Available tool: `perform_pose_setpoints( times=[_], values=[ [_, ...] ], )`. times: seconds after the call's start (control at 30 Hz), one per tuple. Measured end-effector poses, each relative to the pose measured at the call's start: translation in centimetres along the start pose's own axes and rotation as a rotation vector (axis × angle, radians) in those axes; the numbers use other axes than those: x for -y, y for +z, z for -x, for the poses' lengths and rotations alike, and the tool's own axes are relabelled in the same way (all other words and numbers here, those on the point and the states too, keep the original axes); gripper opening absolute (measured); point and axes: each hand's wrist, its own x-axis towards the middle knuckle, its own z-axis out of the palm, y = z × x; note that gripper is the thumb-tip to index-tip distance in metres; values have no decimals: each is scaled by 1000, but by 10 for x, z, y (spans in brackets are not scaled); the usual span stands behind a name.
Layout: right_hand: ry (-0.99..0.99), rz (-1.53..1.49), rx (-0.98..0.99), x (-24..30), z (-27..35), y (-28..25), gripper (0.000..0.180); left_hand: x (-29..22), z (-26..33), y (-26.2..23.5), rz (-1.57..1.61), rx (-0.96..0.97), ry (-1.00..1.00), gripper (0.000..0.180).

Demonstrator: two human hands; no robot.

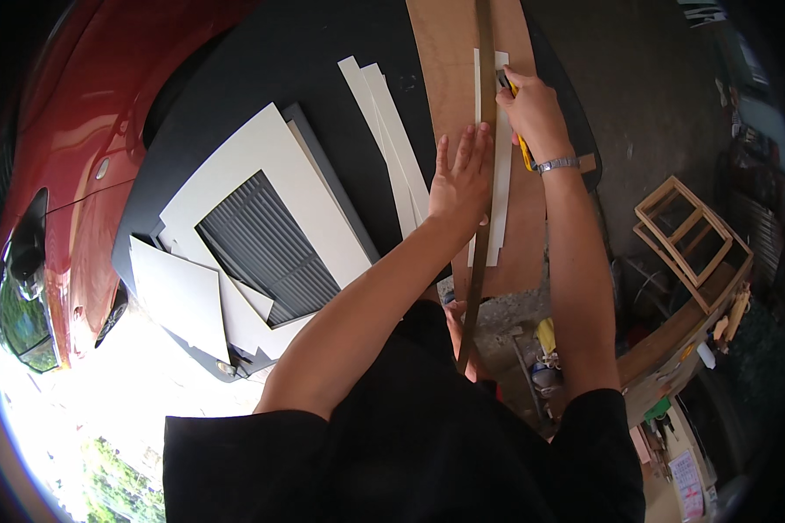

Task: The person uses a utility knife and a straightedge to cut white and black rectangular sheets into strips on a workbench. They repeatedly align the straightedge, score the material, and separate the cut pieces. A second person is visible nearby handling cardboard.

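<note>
My left hand [462,180] lies flat with fingers stretched out, pressing on a long narrow straightedge [486,52]. Under the straightedge is a white strip of board [501,196], which rests on a brown wooden board [449,70]. My right hand [532,113] is closed around a yellow utility knife [524,155], held against the right side of the straightedge near the strip's far end. The knife's tip is too small to make out. Two loose white strips [384,131] lie on the black table left of my left hand.
The black table [262,61] carries a white mat frame [279,139] and white board pieces [183,296] on the left. Beyond them stands a red car [70,174]. Wooden frames [685,231] lean over a cluttered bench [663,366] at the right.
</note>
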Motion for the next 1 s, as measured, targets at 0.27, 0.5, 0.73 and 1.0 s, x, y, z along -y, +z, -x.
perform_pose_setpoints(
  times=[0.27,0.5,0.73,1.0],
  values=[
    [7,39,-9,-7,20,7,46,0,-1,-3,-26,43,-8,134],
    [-143,159,-87,-35,44,22,47,2,1,-3,-42,44,4,134],
    [-77,64,-50,-57,84,37,47,3,2,-4,-64,36,13,129],
    [-94,95,-78,-86,137,56,45,3,3,3,-58,-9,14,127]
  ],
)
